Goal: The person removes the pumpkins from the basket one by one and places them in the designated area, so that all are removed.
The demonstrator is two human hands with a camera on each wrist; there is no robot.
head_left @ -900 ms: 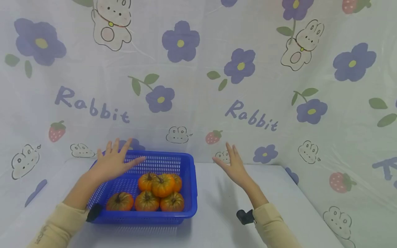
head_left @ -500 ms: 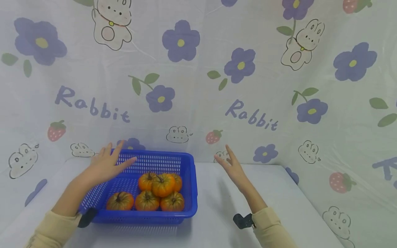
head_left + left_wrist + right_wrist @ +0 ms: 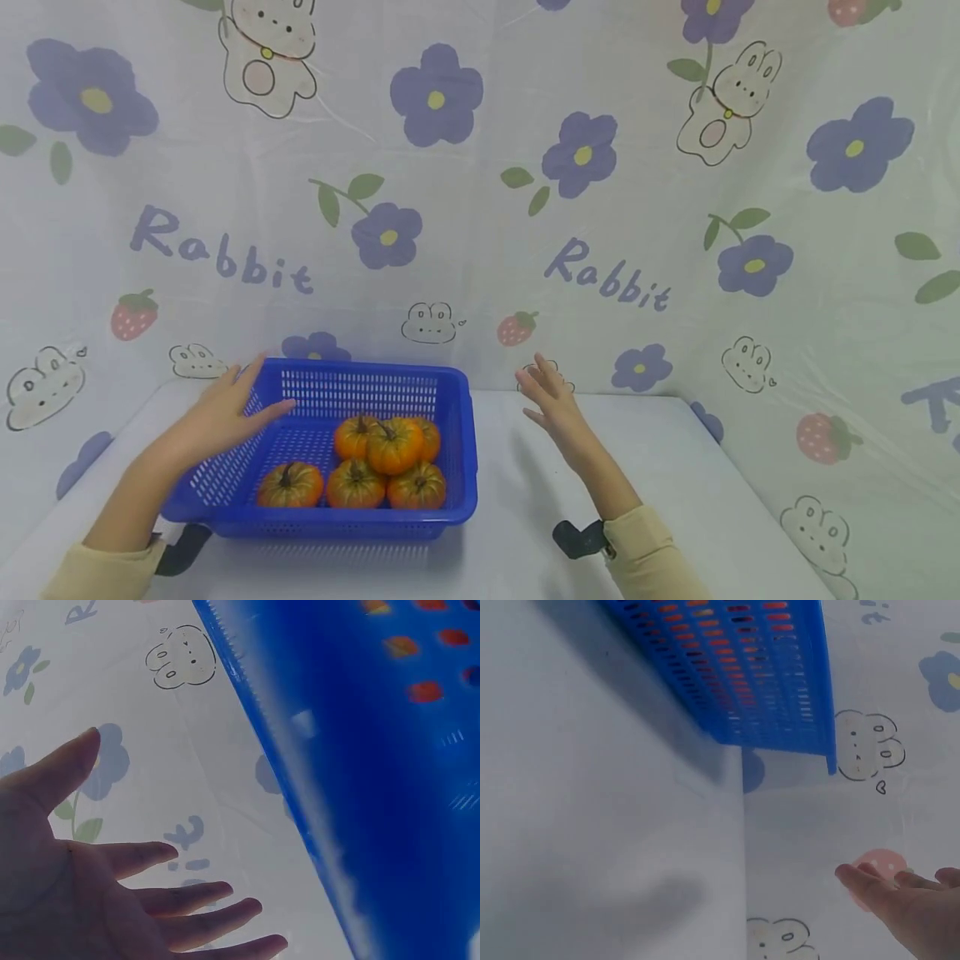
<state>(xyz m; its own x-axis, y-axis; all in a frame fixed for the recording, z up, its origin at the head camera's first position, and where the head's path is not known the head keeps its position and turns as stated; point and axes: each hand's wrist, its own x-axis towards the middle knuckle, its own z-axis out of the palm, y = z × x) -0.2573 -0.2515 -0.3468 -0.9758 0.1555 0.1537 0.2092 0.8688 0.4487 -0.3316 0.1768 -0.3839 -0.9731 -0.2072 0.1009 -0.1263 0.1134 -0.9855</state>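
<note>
Perforated blue plastic basket [image 3: 345, 517] lies lengthwise left-to-right, nearer the left hand [image 3: 220, 421] than the right hand [image 3: 561, 414]; both empty, fingers extended

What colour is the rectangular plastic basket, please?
The rectangular plastic basket is blue, seen best in the head view.

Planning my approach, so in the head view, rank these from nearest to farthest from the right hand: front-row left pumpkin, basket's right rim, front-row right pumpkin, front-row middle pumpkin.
1. Basket's right rim: the side facing that hand.
2. Right pumpkin: front right corner.
3. Middle pumpkin: just left of it.
4. Left pumpkin: row's far left end.
</note>
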